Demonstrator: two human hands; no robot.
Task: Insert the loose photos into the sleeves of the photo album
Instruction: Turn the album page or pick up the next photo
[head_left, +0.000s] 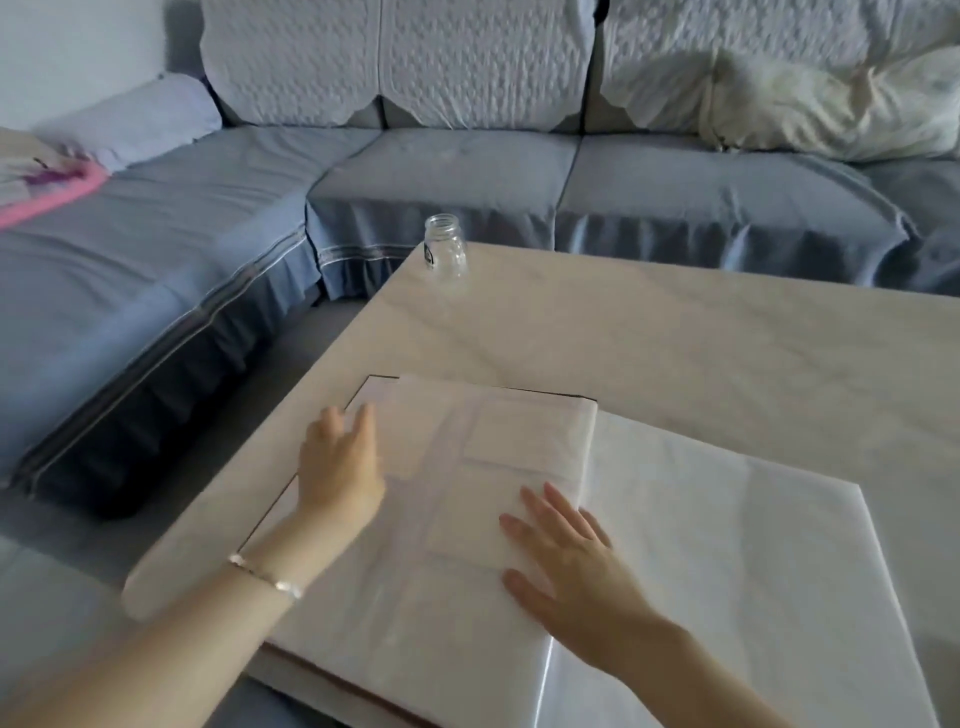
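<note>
pink cloth (47, 192): lies on the sofa seat at the far left.
sofa (441, 171): blue-grey, runs behind and to the left of the tabletop.
left hand (340, 467): fingers straight and a little spread, grip open with nothing in it. It is over the album's left edge, too blurred to tell whether it touches the page.
bracelet (265, 574): thin, on the left wrist.
jar (445, 249): clear glass, lidless, upright at the tabletop's far corner, well apart from the album.
tabletop (675, 338): pale marble, carries the jar and the album.
album (457, 613): lies open near the tabletop's near edge, with white pages stacked thick on the left. Pale rectangles show through the top page. I cannot tell whether they are photos or empty sleeves.
right hand (566, 551): palm down, fingers straight and spread, flat on the left page beside the fold. Its grip is open and holds nothing.
pillow (831, 104): white, against the sofa back at the far right.
</note>
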